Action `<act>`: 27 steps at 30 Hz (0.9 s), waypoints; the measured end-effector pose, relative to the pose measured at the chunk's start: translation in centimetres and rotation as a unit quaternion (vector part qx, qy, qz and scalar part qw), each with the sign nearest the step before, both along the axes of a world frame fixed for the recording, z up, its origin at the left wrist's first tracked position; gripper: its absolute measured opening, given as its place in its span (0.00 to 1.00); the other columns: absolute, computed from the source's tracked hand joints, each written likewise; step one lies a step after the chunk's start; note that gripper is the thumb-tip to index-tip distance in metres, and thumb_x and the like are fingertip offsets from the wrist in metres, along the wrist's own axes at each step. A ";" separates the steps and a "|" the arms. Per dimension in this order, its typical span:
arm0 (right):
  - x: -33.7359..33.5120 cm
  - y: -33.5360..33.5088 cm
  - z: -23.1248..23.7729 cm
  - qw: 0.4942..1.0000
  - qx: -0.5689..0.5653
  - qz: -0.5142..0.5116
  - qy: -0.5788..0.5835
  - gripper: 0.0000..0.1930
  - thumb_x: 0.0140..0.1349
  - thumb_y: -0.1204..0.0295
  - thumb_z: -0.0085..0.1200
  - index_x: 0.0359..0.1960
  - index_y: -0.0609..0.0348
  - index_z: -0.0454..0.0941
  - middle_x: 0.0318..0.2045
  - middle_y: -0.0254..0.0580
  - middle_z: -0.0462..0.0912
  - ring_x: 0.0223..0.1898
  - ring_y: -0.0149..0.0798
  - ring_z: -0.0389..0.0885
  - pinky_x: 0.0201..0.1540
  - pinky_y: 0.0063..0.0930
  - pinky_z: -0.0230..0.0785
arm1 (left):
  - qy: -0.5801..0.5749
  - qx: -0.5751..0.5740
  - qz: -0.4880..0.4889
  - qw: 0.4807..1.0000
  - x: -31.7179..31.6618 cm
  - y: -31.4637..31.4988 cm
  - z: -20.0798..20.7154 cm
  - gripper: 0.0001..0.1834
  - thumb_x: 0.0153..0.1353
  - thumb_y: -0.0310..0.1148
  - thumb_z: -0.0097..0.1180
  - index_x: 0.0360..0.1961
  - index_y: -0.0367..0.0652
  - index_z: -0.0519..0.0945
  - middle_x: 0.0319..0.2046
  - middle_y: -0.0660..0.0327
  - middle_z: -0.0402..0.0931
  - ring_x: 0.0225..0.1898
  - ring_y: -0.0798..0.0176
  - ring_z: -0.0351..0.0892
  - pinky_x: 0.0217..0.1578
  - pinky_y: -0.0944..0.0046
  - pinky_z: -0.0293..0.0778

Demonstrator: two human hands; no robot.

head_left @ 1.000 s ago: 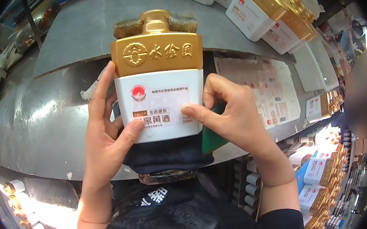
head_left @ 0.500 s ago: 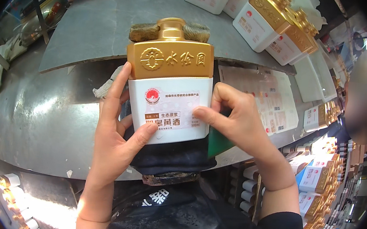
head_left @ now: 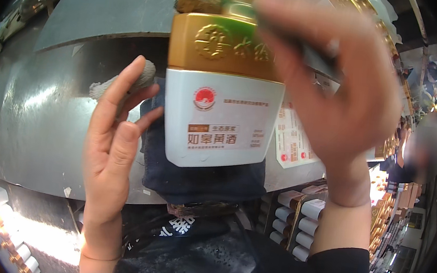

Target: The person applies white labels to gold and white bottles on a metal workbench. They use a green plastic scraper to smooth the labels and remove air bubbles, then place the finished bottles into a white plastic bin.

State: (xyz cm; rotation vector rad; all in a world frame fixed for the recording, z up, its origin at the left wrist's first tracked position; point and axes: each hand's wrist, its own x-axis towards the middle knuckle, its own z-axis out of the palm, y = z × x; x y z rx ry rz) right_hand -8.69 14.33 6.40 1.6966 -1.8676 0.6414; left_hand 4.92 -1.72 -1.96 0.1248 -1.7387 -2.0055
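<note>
Bottle (head_left: 226, 113), head view: flat-faced, bevelled white body beneath an embossed gold shoulder, lying on matte dark cloth (head_left: 203, 183) at the near edge of the counter (head_left: 43, 134). Left hand (head_left: 113, 141) beside it, fingers curved and apart; right hand (head_left: 340, 90) blurred above the shoulder, its grip on a dark strip (head_left: 315, 56) indeterminable.

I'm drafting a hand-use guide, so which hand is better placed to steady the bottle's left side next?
Probably the left hand: it is open and close to the left edge of the bottle. The right hand, blurred, covers the right of its gold upper part.
</note>
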 end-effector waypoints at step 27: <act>-0.8 4.0 -3.1 0.985 -0.109 -0.023 0.134 0.07 0.44 0.68 0.56 0.25 0.53 0.72 0.20 0.32 0.69 0.23 0.35 0.72 0.24 0.29 0.66 | -0.052 0.016 0.099 0.994 2.8 -1.4 -1.3 0.23 0.73 0.35 0.40 0.63 0.32 0.66 0.62 0.50 0.67 0.58 0.56 0.72 0.62 0.54 0.67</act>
